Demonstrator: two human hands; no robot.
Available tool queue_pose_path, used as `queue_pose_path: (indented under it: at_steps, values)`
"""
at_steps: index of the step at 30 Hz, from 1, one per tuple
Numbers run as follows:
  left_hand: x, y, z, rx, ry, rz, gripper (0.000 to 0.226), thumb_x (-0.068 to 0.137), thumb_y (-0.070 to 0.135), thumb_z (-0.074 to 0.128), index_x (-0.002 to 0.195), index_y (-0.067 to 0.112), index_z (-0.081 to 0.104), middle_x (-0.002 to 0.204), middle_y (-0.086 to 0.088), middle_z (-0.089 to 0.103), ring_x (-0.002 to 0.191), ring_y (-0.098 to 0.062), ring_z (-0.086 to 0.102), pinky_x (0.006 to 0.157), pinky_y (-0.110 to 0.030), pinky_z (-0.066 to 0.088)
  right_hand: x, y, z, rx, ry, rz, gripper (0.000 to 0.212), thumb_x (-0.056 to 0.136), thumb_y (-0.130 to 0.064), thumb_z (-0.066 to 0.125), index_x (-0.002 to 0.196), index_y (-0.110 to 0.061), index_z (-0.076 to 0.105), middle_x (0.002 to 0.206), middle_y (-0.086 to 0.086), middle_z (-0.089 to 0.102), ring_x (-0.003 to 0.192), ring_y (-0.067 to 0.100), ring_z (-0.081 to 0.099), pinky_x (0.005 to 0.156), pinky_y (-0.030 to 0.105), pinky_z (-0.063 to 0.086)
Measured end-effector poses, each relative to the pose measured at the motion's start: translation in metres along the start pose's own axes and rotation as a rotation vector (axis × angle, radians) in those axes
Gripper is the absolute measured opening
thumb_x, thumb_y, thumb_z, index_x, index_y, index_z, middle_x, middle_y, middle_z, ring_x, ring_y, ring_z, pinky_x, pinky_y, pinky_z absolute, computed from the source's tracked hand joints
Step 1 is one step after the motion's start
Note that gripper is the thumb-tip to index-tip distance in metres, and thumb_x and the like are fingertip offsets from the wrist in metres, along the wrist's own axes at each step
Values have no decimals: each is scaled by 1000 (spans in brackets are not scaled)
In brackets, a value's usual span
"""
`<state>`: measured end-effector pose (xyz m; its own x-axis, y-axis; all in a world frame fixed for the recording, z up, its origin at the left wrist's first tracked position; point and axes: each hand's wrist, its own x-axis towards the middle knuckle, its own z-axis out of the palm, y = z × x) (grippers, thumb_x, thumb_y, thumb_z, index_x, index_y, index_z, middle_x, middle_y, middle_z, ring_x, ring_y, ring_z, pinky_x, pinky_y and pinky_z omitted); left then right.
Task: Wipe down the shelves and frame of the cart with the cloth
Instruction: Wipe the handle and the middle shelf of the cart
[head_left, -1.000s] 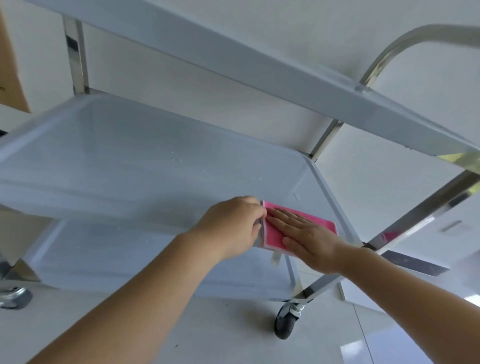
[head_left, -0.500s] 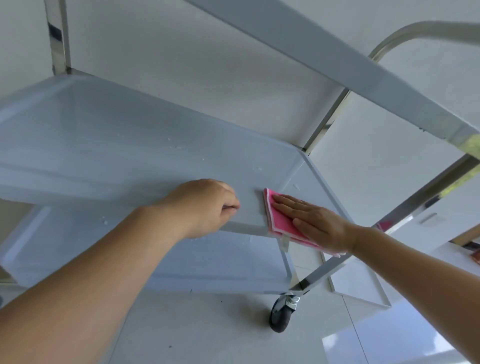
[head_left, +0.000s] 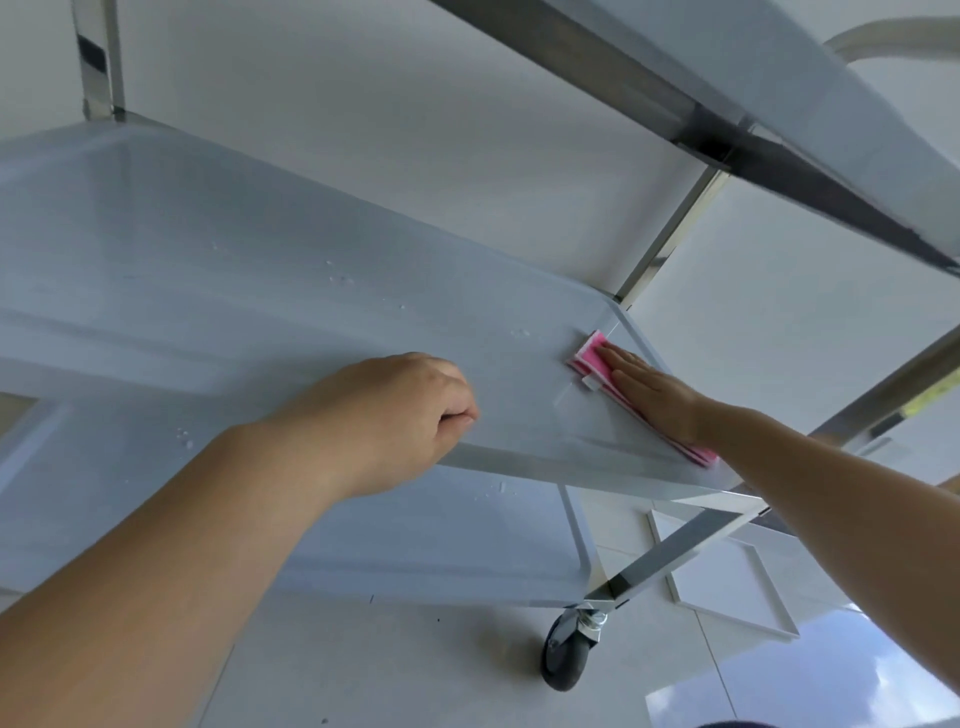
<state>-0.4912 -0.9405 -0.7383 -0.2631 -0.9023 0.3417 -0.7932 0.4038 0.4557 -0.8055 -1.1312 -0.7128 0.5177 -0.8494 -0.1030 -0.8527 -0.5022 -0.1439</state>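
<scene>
— Pressing flat is what we want here, and our right hand has it: fingers together and extended, palm down on the pink cloth, which lies folded on the middle shelf along its right edge, at about three o'clock from the shelf's centre.

— And the left hand?

— Curled closed over the near lip of that shelf, at about six o'clock, with the fingers tucked under the edge. We judge it is bracing the cart, which matters because the caster at five o'clock looks free to roll.

— Where should we take the cloth?

— Toward the far right corner, at about one o'clock, where the upright post meets the tray. We would work the folded edge into the raised rim there, since dirt tends to collect in that seam.

— Anything left on the surface?

— Water beads sit near twelve o'clock and more near the cloth. We would sweep in long overlapping strokes from three o'clock across to nine, keeping even pressure so that we lift the droplets rather than smear them.

— And the lower shelf?

— Droplets show there too; it looks not yet done.
</scene>
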Motion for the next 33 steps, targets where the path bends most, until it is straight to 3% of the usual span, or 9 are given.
queue_pose_path:
  at_steps: [9,12,19,24,28,33]
  values:
    - [-2,0,-1,42,-10,8,28,93,35,40,103,25,64,112,13,60,104,-6,50,88,-32,44,64,26,-12,-29,27,183,48,102,-32,20,148,-19,12,157,-1,7,144,14,9,112,22,0]
    - [-2,-2,-1,30,6,31,26,93,34,42,106,28,64,116,15,60,108,-1,47,92,-30,43,78,32,-15,-77,11,183,48,103,-28,17,148,-14,9,157,3,6,144,17,8,108,18,1]
    - [3,-5,-1,31,-21,72,33,91,42,45,120,35,58,133,18,50,120,7,31,97,-12,27,105,43,-19,29,47,163,49,102,-31,26,146,-11,21,156,5,18,143,19,14,118,31,6]
    - [3,-10,-3,48,-88,63,42,86,50,50,126,37,52,139,22,42,122,8,29,97,-9,22,103,34,-18,-46,41,187,47,103,-26,22,147,-8,19,156,9,14,143,22,14,111,22,6]
    - [3,-8,-4,47,-88,76,40,87,49,51,125,36,53,137,19,44,122,5,32,98,-11,24,77,8,-13,-14,28,160,47,103,-28,18,148,-17,12,158,3,8,144,18,10,114,27,3]
    - [2,-4,-7,68,-107,97,36,89,47,48,120,30,57,130,12,51,118,-4,39,98,-25,34,15,-36,1,-31,-29,-62,47,102,-28,20,147,-22,10,157,-3,2,143,7,1,115,24,-3]
